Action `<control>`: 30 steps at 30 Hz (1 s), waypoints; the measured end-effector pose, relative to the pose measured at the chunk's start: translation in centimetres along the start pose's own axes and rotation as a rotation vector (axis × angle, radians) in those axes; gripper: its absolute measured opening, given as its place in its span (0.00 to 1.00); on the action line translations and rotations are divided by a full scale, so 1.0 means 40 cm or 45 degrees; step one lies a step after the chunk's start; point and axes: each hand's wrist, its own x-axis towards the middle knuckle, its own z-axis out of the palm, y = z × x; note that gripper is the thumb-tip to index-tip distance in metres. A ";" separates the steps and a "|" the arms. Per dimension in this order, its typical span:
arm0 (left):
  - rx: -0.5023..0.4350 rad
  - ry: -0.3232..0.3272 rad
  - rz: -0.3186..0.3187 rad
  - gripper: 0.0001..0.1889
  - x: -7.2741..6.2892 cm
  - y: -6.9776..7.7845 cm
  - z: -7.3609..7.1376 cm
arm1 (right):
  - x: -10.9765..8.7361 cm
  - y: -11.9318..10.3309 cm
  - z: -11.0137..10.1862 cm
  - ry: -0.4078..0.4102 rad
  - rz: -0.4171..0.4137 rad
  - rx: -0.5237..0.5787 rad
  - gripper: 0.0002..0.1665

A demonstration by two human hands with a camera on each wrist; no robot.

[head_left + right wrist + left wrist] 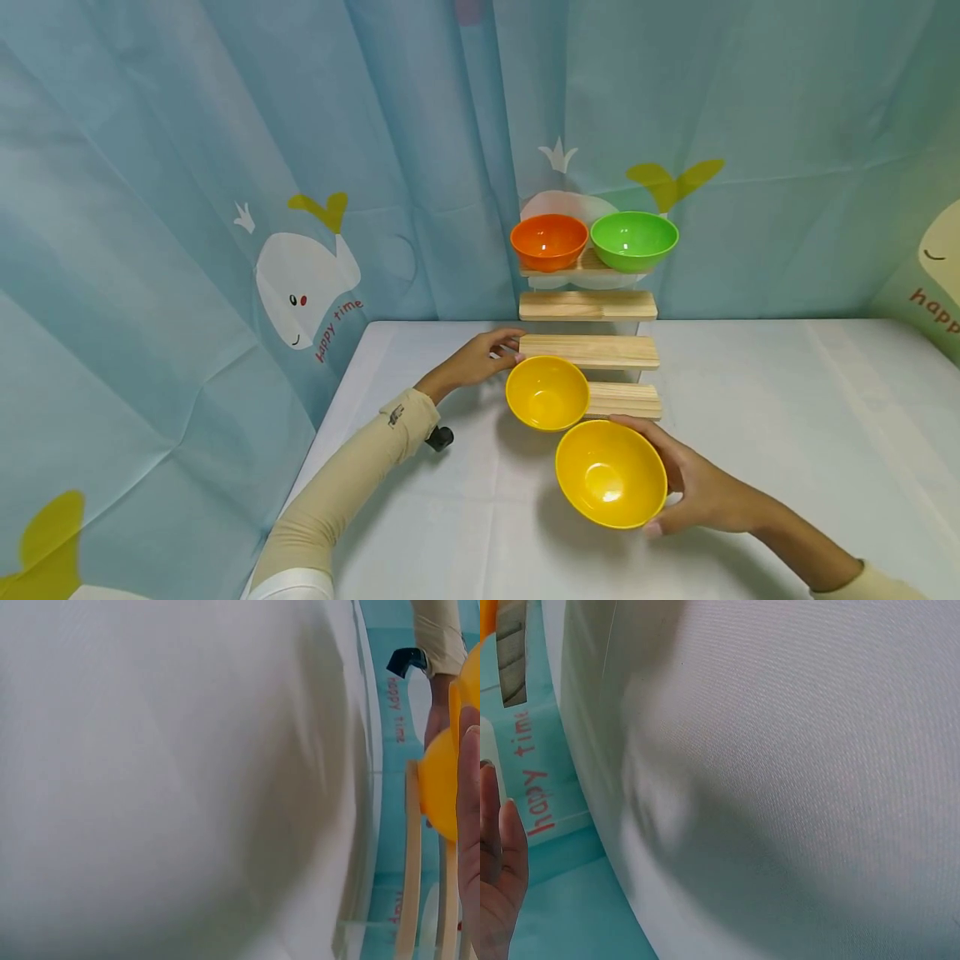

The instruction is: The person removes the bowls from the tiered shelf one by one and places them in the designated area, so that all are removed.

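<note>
My right hand [712, 492] grips a yellow bowl [611, 475], thumb at the near side and fingers along the far rim. The bowl tilts toward me over the white table, in front of the wooden rack. A second yellow bowl [547, 393] sits at the left end of the rack's lowest plank [624, 401]. Beside that bowl is my left hand [480, 358], fingertips right at the left end of the plank above [588, 352] and thumb by the bowl's rim. In the left wrist view, the left hand's fingers [511, 840] look fairly straight.
An orange bowl [549, 242] and a green bowl [634, 241] stand side by side on the top plank [588, 263]. One more plank [588, 306] lies below them. A blue printed curtain [435, 167] hangs behind the white table [787, 433].
</note>
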 end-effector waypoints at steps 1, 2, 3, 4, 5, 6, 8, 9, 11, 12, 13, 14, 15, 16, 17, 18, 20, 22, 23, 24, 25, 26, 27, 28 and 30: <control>-0.001 -0.001 0.000 0.28 0.000 0.000 0.000 | 0.003 0.001 0.004 -0.008 0.003 0.012 0.61; -0.001 -0.001 0.000 0.28 0.000 0.000 0.000 | 0.006 0.004 0.006 -0.018 0.004 0.025 0.61; -0.001 -0.001 -0.001 0.28 0.000 0.000 0.000 | 0.008 0.005 0.010 -0.024 0.009 0.035 0.61; -0.003 -0.001 -0.003 0.28 -0.001 0.000 0.000 | 0.010 0.007 0.013 -0.034 0.011 0.047 0.61; -0.005 -0.001 -0.002 0.28 -0.001 0.001 0.000 | 0.013 0.008 0.016 -0.041 0.020 0.062 0.62; -0.007 -0.002 -0.002 0.28 -0.001 0.001 -0.001 | 0.015 0.010 0.019 -0.048 0.024 0.070 0.62; -0.008 -0.003 -0.001 0.28 -0.001 0.003 -0.001 | 0.020 0.011 0.026 -0.055 0.027 0.084 0.62; -0.008 -0.004 0.000 0.28 -0.001 0.002 -0.002 | 0.023 0.012 0.030 -0.058 0.031 0.088 0.62; -0.007 -0.006 0.001 0.28 -0.001 0.003 -0.002 | 0.028 0.013 0.037 -0.059 0.040 0.096 0.62; -0.006 -0.008 0.002 0.28 -0.001 0.003 -0.003 | 0.031 0.013 0.041 -0.062 0.040 0.099 0.62; -0.003 -0.009 0.003 0.29 0.000 0.003 -0.003 | 0.034 0.013 0.044 -0.063 0.041 0.101 0.62; 0.000 -0.011 0.002 0.29 0.000 0.003 -0.003 | 0.037 0.014 0.048 -0.067 0.048 0.104 0.62; -0.001 -0.012 0.001 0.29 0.000 0.002 -0.003 | 0.040 0.014 0.051 -0.072 0.050 0.108 0.62; -0.002 -0.011 -0.001 0.29 -0.001 0.004 -0.004 | 0.043 0.015 0.055 -0.076 0.052 0.115 0.61; -0.005 -0.010 -0.003 0.29 -0.002 0.004 -0.004 | 0.045 0.016 0.058 -0.083 0.051 0.117 0.61; -0.006 -0.010 -0.006 0.29 -0.002 0.005 -0.005 | 0.048 0.016 0.062 -0.090 0.047 0.122 0.61; -0.008 -0.008 -0.011 0.29 -0.003 0.006 -0.004 | 0.053 0.017 0.069 -0.095 0.048 0.130 0.61; -0.006 -0.009 -0.014 0.29 -0.002 0.006 -0.004 | 0.058 0.017 0.077 -0.093 0.046 0.131 0.62; -0.004 -0.011 -0.014 0.29 -0.002 0.006 -0.004 | 0.060 0.017 0.080 -0.092 0.043 0.126 0.62; -0.002 -0.012 -0.014 0.29 -0.002 0.006 -0.004 | 0.062 0.017 0.084 -0.090 0.044 0.123 0.62; -0.001 -0.012 -0.015 0.29 -0.002 0.006 -0.003 | 0.064 0.017 0.087 -0.090 0.046 0.117 0.62; -0.001 -0.013 -0.017 0.29 -0.001 0.006 -0.003 | 0.067 0.017 0.091 -0.089 0.048 0.112 0.62; -0.002 -0.013 -0.016 0.29 -0.001 0.005 -0.003 | 0.069 0.017 0.095 -0.088 0.053 0.107 0.63; -0.001 -0.013 -0.016 0.30 -0.001 0.005 -0.003 | 0.072 0.017 0.099 -0.087 0.065 0.100 0.63; -0.005 -0.012 -0.018 0.30 -0.001 0.005 -0.004 | 0.079 0.016 0.108 -0.080 0.102 0.093 0.63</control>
